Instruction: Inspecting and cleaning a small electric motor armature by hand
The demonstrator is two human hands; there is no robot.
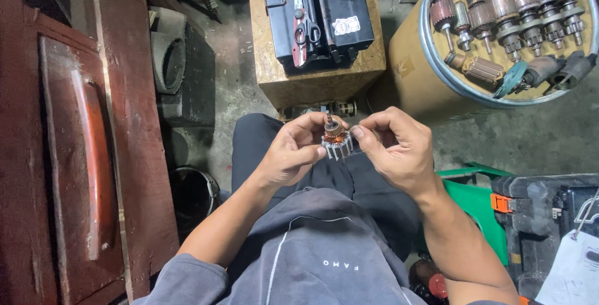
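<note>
Above the lap of a seated person, a small motor armature (pixel 335 139) is pinched between both hands: the left hand (pixel 290 154) grips its left side, the right hand (pixel 394 149) closes fingers (pixel 362 135) on its right. Beyond, a black case (pixel 317 11) rests on a wooden box (pixel 312 83); farther right, a drum (pixel 437 74) carries more armatures (pixel 518 5).
</note>
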